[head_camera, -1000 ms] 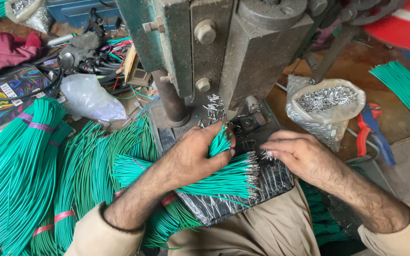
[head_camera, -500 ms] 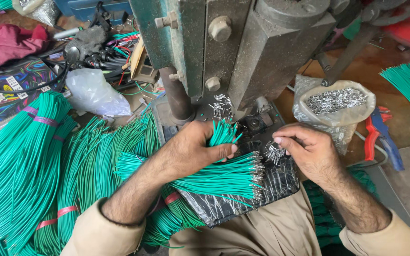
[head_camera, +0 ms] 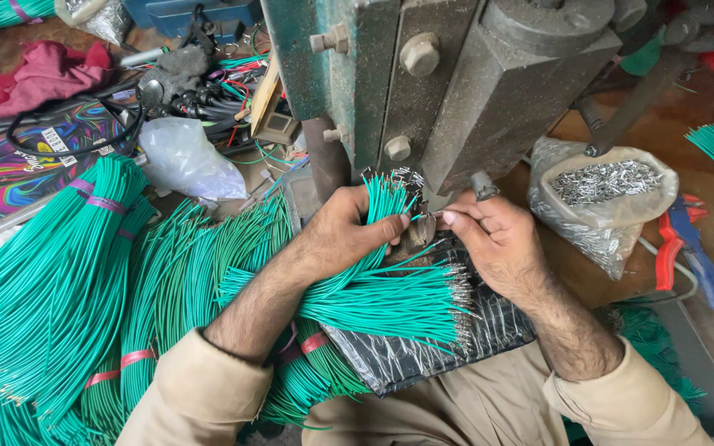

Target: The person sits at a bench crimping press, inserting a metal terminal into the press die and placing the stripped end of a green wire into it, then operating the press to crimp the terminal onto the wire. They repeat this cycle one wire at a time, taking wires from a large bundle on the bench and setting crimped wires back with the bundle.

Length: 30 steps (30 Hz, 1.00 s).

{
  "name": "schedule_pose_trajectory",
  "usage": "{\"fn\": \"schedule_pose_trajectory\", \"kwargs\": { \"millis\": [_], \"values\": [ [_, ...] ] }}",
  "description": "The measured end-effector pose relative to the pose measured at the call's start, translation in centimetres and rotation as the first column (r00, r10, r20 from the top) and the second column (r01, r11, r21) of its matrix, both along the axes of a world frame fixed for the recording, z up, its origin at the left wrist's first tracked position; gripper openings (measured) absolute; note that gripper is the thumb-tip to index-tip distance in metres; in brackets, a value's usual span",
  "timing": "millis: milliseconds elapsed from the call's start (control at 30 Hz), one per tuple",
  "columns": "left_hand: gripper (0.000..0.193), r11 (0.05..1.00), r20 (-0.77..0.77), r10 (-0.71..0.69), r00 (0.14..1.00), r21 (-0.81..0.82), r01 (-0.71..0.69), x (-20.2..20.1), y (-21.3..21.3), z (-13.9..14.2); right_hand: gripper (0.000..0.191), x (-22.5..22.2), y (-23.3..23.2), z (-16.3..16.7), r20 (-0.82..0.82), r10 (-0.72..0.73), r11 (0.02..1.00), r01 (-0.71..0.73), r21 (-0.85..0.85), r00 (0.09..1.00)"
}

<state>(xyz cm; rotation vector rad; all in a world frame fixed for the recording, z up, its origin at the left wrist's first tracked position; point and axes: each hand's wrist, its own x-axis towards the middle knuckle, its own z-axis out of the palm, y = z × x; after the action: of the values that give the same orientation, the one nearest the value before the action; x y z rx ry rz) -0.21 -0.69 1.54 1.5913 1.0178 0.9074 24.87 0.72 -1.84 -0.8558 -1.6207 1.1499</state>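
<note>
Sitting at the worktop: a person in tan sleeves, both hands up close to a machine
Press machine (head_camera: 456,91): big grey-green metal block with bolts, standing right behind the hands
Wire bundles (head_camera: 51,281): long green wires tied with pink bands, piled over the left side
Cut wires (head_camera: 390,299): loose green fan with metal tips, lying on black plastic sheet (head_camera: 423,351) across the lap, under both wrists
Bag of metal tips (head_camera: 605,202): open clear bag, right of the machine, near the right hand
Left hand (head_camera: 345,235): closed around a small bunch of green wires (head_camera: 386,198), ends pointing up at the machine
Right hand (head_camera: 493,239): fingertips pinched together at the machine's base; what they pinch is too small to tell
</note>
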Motion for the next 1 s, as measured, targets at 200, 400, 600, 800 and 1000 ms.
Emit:
{"fn": "schedule_pose_trajectory", "kwargs": {
  "millis": [200, 400, 600, 800, 1000],
  "values": [
    [0.018, 1.000, -0.008, 0.003, 1.000, 0.018, -0.003, -0.2, 0.1, -0.3, 0.011, -0.1, 0.6, 0.3, 0.128, -0.032, 0.998, 0.024, 0.064, 0.991],
    [0.019, 0.998, 0.024, -0.021, 1.000, 0.059, 0.019, 0.0, 0.3, -0.3, 0.012, -0.3, 0.7, 0.1, 0.139, -0.040, 0.999, 0.037, 0.024, 0.989],
    [0.019, 1.000, -0.001, 0.000, 1.000, 0.008, 0.000, 0.0, 0.1, -0.2, 0.010, 0.0, 1.1, -0.2, 0.265, -0.135, 0.991, 0.131, 0.035, 0.955],
    [0.018, 0.999, 0.064, -0.013, 0.998, -0.029, 0.015, -0.2, 0.1, 0.1, 0.015, 0.8, -0.1, 0.9, 0.195, -0.033, 0.987, 0.002, 0.158, 0.980],
    [0.018, 1.000, 0.068, -0.028, 0.997, 0.008, 0.028, -0.2, 0.2, -0.1, 0.020, 5.4, -0.9, 4.6, 0.627, -0.060, 0.962, -0.122, 0.243, 0.777]
  ]
}}
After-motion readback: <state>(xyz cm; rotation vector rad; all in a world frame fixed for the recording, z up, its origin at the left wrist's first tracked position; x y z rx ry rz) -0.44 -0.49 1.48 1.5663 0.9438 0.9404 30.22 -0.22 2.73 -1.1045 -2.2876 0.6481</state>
